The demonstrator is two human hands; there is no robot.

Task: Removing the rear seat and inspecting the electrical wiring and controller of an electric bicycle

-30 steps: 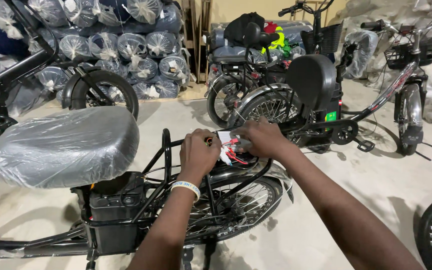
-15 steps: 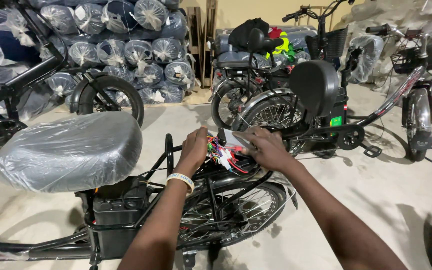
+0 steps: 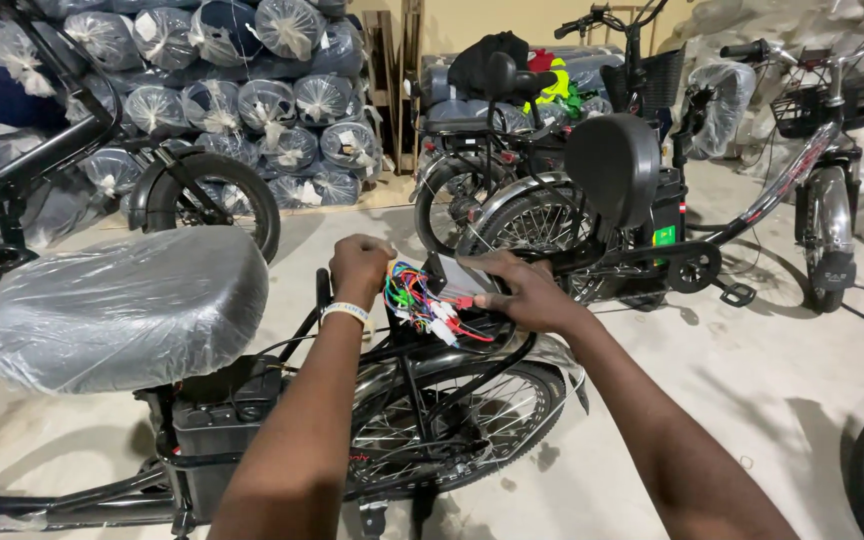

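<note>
A: Nearest, which hand has what?
B: My left hand (image 3: 360, 268) is fisted beside the wire bundle (image 3: 422, 300); my right hand (image 3: 524, 292) clamps the grey controller box (image 3: 460, 277) above the rear wheel (image 3: 457, 420). I've lifted the box since a second ago, exposing wires. Beyond: parked bikes (image 3: 592, 210).

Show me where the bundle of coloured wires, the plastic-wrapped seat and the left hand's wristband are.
bundle of coloured wires (image 3: 420, 298): head view, on the tangled middle, between the hands.
plastic-wrapped seat (image 3: 117, 305): head view, on its wrapped top surface.
wristband (image 3: 344, 311): head view, on the white band round the left wrist.
</note>
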